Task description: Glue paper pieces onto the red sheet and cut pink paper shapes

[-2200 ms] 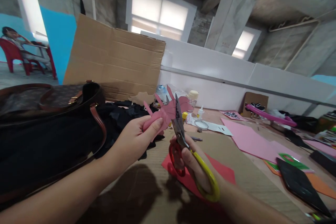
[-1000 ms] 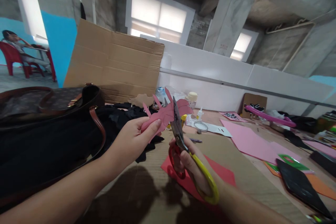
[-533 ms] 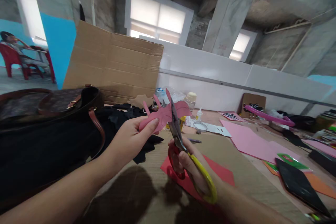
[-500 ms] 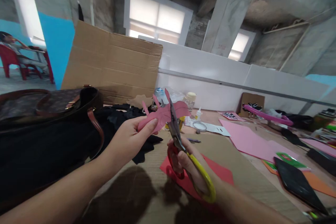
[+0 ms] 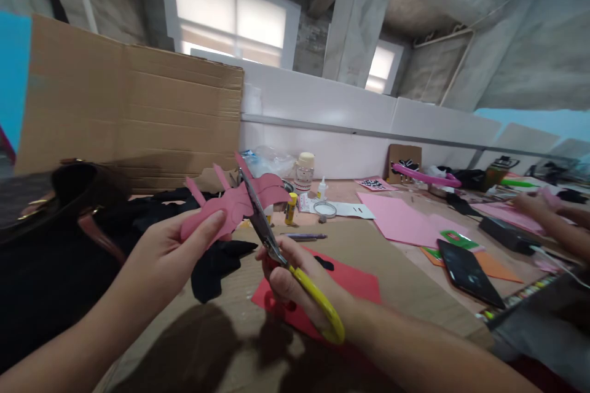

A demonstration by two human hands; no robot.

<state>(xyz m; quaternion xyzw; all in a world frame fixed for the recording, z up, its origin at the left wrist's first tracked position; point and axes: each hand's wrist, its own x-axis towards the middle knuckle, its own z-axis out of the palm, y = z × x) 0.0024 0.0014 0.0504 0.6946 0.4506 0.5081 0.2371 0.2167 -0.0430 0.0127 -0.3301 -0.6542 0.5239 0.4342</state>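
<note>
My left hand (image 5: 184,249) pinches a pink paper cut-out (image 5: 235,206) between thumb and fingers. Drawn curved lines show on the paper, and narrow strips stick up from its upper edge. Scissors (image 5: 262,221) with one yellow handle and one red handle are in my right hand (image 5: 299,276), its fingers through the loops. Their blades point up and to the left, lying across the pink paper, nearly closed. Beneath my right hand, a red sheet (image 5: 359,282) lies on the cardboard, with a small black scrap (image 5: 324,263) on it.
A dark bag (image 5: 46,258) and black scraps (image 5: 216,270) lie left, before an upright cardboard sheet (image 5: 179,116). Behind are a glue stick (image 5: 291,209), a glue bottle (image 5: 322,188) and a pen (image 5: 304,236). Rightward: pink sheets (image 5: 396,218), a black phone (image 5: 470,271), another person's hands (image 5: 534,206).
The view has turned right, so things appear further left and another person's hands have come into view. The scissor blades have closed somewhat on the pink paper.
</note>
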